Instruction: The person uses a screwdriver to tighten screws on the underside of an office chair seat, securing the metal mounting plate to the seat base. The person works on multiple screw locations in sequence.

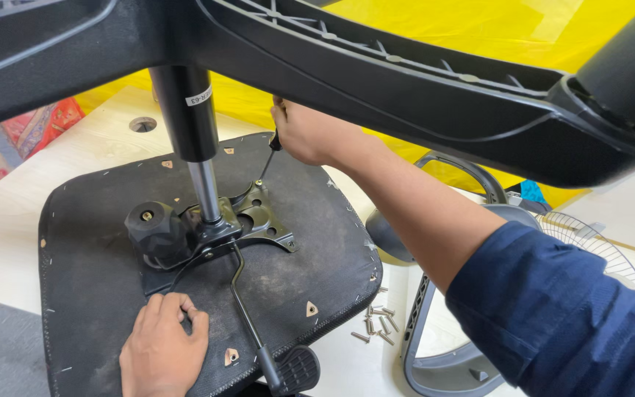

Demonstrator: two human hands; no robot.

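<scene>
You work over a pale wooden table point(9, 220), with a yellow sheet point(479, 29) behind it. An upturned black chair seat point(97, 294) lies on the table, its metal plate point(262, 217) and gas cylinder point(185, 117) pointing up; a small white label wraps the cylinder. The chair's black base point(406, 81) spreads overhead. Your right hand point(306, 132) is closed around a screwdriver point(268, 158), its tip at the plate. Your left hand point(162, 349) presses on the seat, fingers curled. Loose screws point(376, 323) lie beside the seat.
</scene>
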